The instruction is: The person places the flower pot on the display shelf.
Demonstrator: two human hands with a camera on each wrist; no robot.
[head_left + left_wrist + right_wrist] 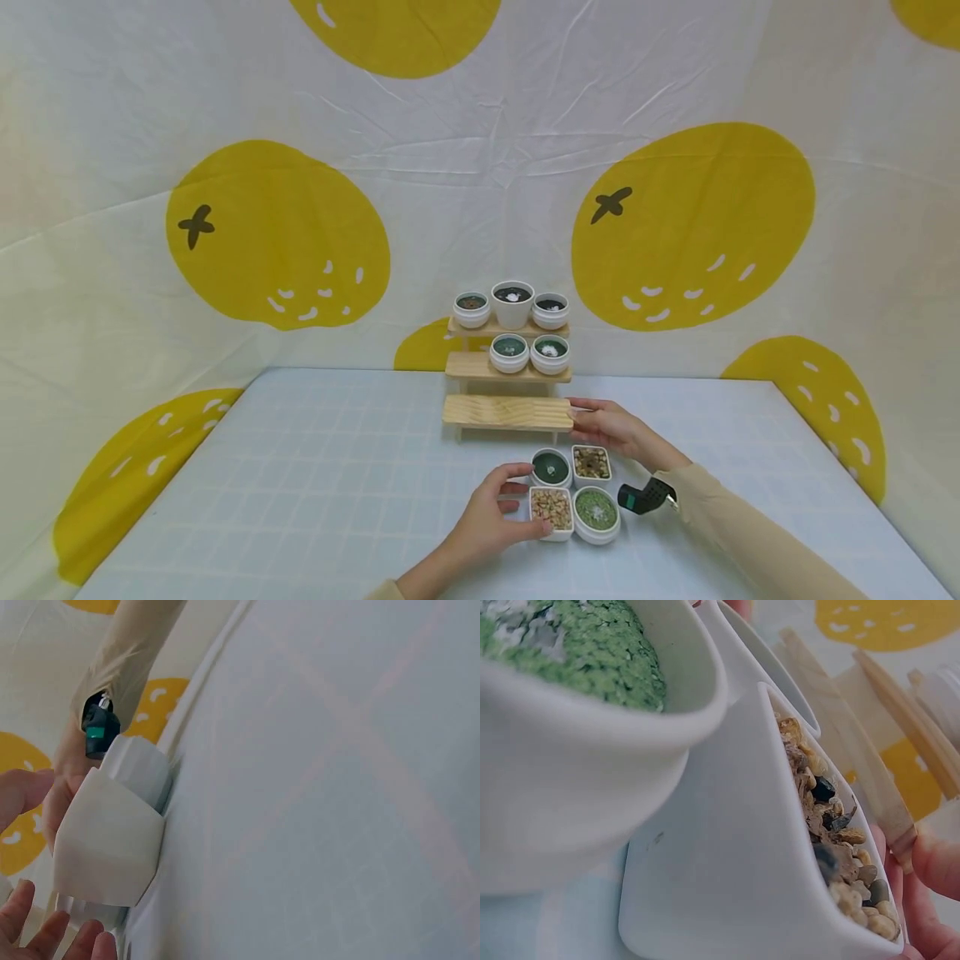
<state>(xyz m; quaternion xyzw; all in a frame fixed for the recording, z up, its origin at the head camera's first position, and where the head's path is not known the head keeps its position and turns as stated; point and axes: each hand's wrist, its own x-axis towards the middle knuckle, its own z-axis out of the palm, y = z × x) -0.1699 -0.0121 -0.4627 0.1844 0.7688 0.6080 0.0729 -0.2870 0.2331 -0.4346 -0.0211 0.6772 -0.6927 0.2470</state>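
Note:
A tiered wooden display stand [510, 412] stands at the back of the table, with its lowest board bare. My right hand [611, 429] pinches that board's right end; in the right wrist view the thumb [939, 862] lies over the wood. Four small white pots are grouped in front: a square pot of pebbles [551, 510], a round dark-green one [551, 468], a square pebble pot [591, 463] and a round pot with green granules [596, 510]. My left hand [491, 515] is spread at the left side of this group, thumb by the front square pot, fingers near the dark-green one.
Round white pots occupy the stand's upper tiers: two [510, 353] on the middle board's right half, three along the top, the middle one a taller pot [513, 307]. A fruit-printed cloth [480, 208] hangs behind. A dark device [645, 497] is strapped at the right wrist.

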